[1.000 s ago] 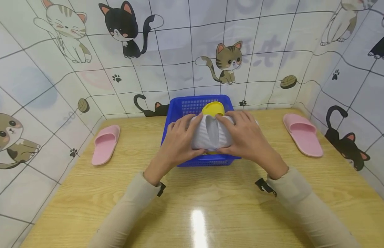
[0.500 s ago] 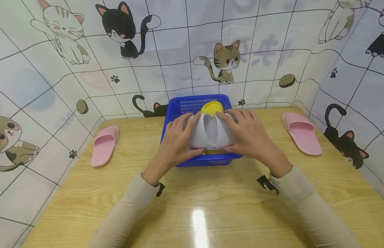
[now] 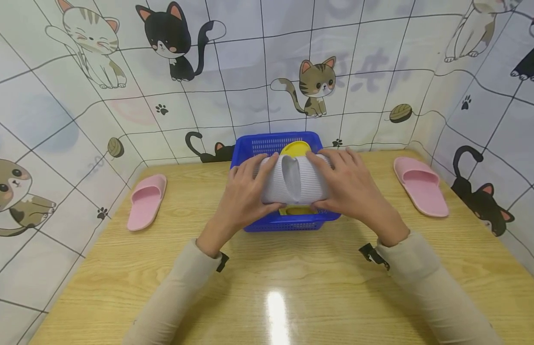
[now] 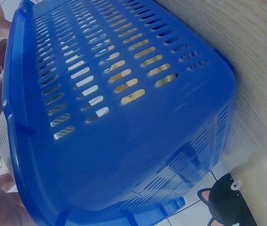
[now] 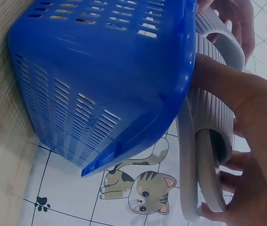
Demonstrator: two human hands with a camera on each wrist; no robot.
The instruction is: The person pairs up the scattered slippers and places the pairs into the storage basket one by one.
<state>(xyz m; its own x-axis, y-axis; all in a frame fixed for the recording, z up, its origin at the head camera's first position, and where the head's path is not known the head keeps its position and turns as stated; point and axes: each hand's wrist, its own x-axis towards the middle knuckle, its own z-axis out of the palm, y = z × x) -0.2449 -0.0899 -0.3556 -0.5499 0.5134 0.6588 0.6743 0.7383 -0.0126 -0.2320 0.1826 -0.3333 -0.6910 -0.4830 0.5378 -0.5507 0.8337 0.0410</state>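
Note:
A pair of grey ribbed slippers (image 3: 312, 184) hangs at the mouth of the blue plastic basket (image 3: 284, 226). My left hand (image 3: 241, 196) grips the pair from the left, thumb along the near side and fingers over the top. From the right, my right hand (image 3: 350, 189) holds it the same way. In the right wrist view, the two slipper soles (image 5: 190, 169) lie one against the other beside the basket rim. Something yellow (image 3: 296, 148) shows inside the basket behind the slippers, partly hidden by them.
One pink slipper (image 3: 147, 203) lies on the wooden table (image 3: 232, 287) at the left, and another pink slipper (image 3: 422, 187) lies at the right. A wall (image 3: 249, 62) printed with cartoon cats stands right behind the basket.
Both hands have lifted the grey slippers slightly, and the right hand has shifted a little to the right. The basket and the pink slippers have stayed in place.

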